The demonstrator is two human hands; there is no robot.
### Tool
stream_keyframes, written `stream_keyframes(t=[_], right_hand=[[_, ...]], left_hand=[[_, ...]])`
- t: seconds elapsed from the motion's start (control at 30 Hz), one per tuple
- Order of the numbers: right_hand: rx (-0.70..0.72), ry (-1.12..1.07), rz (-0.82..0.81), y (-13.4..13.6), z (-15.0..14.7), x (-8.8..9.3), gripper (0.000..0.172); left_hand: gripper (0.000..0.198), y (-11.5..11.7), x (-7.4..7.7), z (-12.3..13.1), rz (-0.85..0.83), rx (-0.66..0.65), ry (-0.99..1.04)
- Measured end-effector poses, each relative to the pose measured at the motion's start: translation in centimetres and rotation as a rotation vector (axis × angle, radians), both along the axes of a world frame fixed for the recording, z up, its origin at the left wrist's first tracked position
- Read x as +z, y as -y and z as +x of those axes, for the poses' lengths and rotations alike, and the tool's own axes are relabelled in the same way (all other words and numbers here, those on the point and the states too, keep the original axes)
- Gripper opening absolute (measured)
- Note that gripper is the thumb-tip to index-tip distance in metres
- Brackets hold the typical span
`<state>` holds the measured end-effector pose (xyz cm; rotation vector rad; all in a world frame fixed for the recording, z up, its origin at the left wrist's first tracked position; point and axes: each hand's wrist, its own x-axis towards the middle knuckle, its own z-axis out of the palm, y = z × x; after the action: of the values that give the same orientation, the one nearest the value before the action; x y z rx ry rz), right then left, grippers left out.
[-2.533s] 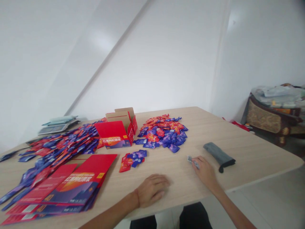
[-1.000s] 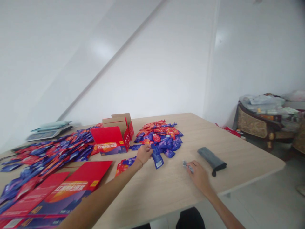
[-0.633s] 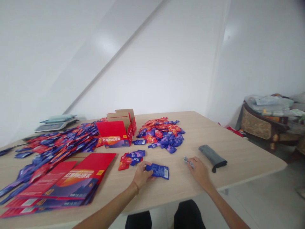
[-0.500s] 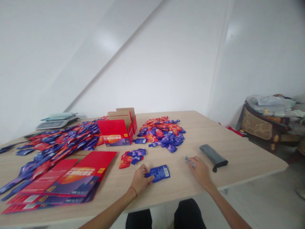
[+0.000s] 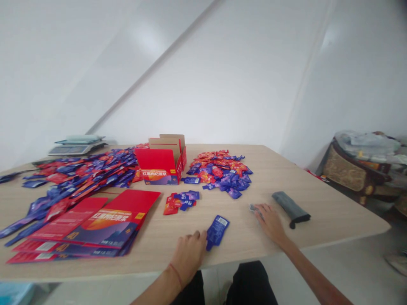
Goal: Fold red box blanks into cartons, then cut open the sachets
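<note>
Near the table's front edge, my left hand [image 5: 191, 253] is closed at the lower left edge of a flat blue sachet [image 5: 218, 231]. The sachet lies tilted, narrow neck towards me and white barcode label at the far end; my thumb is mostly hidden. Farther right, my right hand [image 5: 269, 221] rests on the table, fingers curled over a small grey-white item [image 5: 252, 207], mostly covered and too small to name. Beside that hand lies a dark grey pouch [image 5: 290, 207]. Several red and purple sachets [image 5: 181, 201] form a small group beyond my left hand.
Flattened red cartons [image 5: 127, 201] are stacked at left, beside a long heap of sachets [image 5: 92, 173]. An open red box [image 5: 159, 167] stands behind them, with another sachet pile [image 5: 222, 171] to its right. A scale [image 5: 76, 147] sits far left; a loaded chair [image 5: 346, 165] stands right.
The blue sachet has turned from lying sideways to pointing away from me, and my left hand has moved nearer the table's edge. My right hand stays over the small item. The view has shifted slightly.
</note>
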<state>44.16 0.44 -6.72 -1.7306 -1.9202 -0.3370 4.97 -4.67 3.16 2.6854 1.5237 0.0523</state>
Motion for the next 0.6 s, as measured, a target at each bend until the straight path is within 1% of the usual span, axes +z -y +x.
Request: stream_keyframes(t=[0.03,0.1,0.13,0.17,0.23,0.3,0.33,0.4,0.47,0.53,0.6], right_hand=[[0.01,-0.014,0.008,0.0,0.0,0.1,0.042],[0.027,-0.033,0.033,0.2,0.1,0.3,0.048],[0.035,-0.038,0.048,0.4,0.1,0.6,0.051],[0.044,-0.04,0.063,0.6,0.1,0.8,0.054],[0.044,-0.03,0.077,1.2,-0.1,1.4,0.057],[-0.015,0.0,0.06,1.7,-0.6,1.8,0.056],[-0.06,0.024,0.036,2.0,-1.0,1.8,0.055],[-0.161,0.079,-0.029,2.4,-1.8,1.6,0.052],[-0.236,0.134,-0.091,2.7,-2.6,1.2,0.048],[-0.257,0.18,-0.142,2.7,-3.0,1.0,0.044],[-0.238,0.192,-0.188,2.4,-2.9,1.0,0.041]], left_hand=[[0.024,0.3,-0.2,-0.6,0.025,-0.1,0.025],[0.023,0.5,-1.1,-1.9,0.092,-0.309,0.092],[0.024,0.6,-1.8,-2.4,0.128,-0.38,0.139],[0.025,0.5,-2.6,-2.9,0.162,-0.417,0.188],[0.026,0.3,-4.1,-3.6,0.212,-0.447,0.274],[0.029,0.0,-5.3,-3.9,0.237,-0.497,0.344],[0.031,-0.1,-5.6,-4.0,0.241,-0.524,0.376],[0.031,-0.2,-5.9,-4.0,0.226,-0.549,0.434],[0.03,-0.2,-5.7,-4.1,0.171,-0.532,0.493],[0.03,-0.2,-5.4,-4.1,0.098,-0.505,0.546],[0.031,-0.3,-5.1,-4.2,0.048,-0.483,0.585]])
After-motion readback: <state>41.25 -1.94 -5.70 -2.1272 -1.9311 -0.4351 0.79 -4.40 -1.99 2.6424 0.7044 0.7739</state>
